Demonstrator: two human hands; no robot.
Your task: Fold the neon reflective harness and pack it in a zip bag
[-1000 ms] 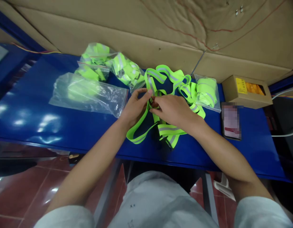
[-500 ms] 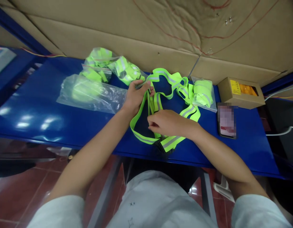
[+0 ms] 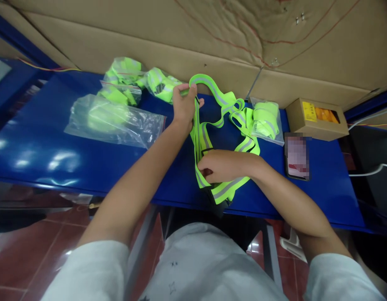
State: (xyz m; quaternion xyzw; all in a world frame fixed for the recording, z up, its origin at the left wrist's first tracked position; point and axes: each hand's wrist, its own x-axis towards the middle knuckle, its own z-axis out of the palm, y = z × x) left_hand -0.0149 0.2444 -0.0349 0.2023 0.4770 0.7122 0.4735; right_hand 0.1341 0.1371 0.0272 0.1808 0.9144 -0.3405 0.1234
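Note:
A neon yellow-green reflective strap [image 3: 216, 93] with a grey stripe lies in loose loops on the blue table. My left hand [image 3: 185, 104] pinches it near its far left bend, thumb and fingers closed on the webbing. Closer to me, my right hand [image 3: 217, 166] is curled round the near end of the same strap, its fingertips partly hidden. Between the two hands several lengths run side by side, fairly straight. Black parts [image 3: 209, 192] of the strap show at the table's front edge, below my right hand.
Clear bags of similar straps [image 3: 124, 71] stand at the back left, near a flatter plastic bag [image 3: 115, 119]. Another bagged strap [image 3: 266, 120] sits right of the loops. Beyond it are a phone [image 3: 296, 156] and a cardboard box [image 3: 317, 119], against the cardboard-covered wall [image 3: 149, 46].
My left hand has moved up and away from me with the strap. The left loop, earlier bowed outward, is now drawn straighter between my hands. My right hand has shifted slightly nearer to me.

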